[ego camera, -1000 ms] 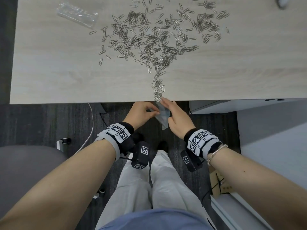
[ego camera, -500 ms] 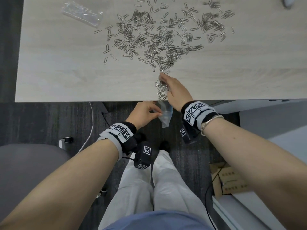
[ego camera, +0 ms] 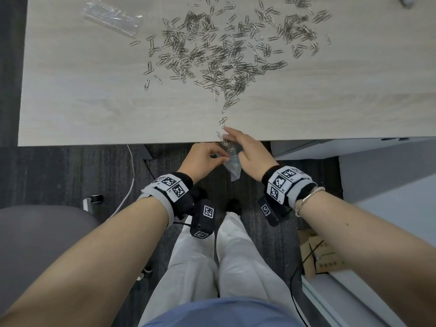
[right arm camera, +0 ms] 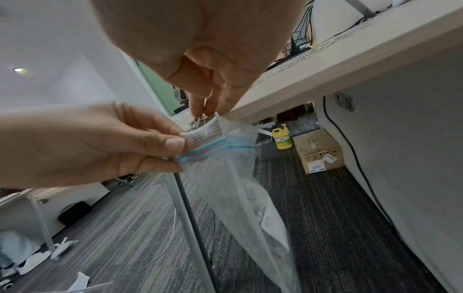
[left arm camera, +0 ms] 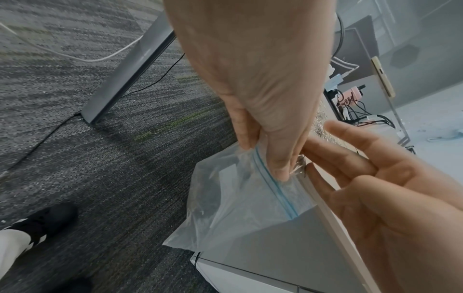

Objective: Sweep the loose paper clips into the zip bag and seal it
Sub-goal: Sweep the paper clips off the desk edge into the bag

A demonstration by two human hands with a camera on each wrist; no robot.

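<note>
Dark grey carpet (ego camera: 70, 171) beneath you, your left hand (ego camera: 203, 156) pinching the clear blue-zip plastic bag (ego camera: 232, 168) at the pale wooden desk (ego camera: 94, 102) edge, your right hand (ego camera: 247, 149) fingers straight, touching clips, silver paper clips (ego camera: 224, 55) scattered beyond.

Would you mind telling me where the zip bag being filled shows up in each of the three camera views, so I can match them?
Head: zip bag hangs just below the desk edge, centre, between both hands.
Left wrist: zip bag lower centre, pinched at its top by the left hand.
Right wrist: zip bag centre, trailing to lower right.
Shared landmark: the desk edge the bag's mouth meets, and its blue zip strip.
</note>
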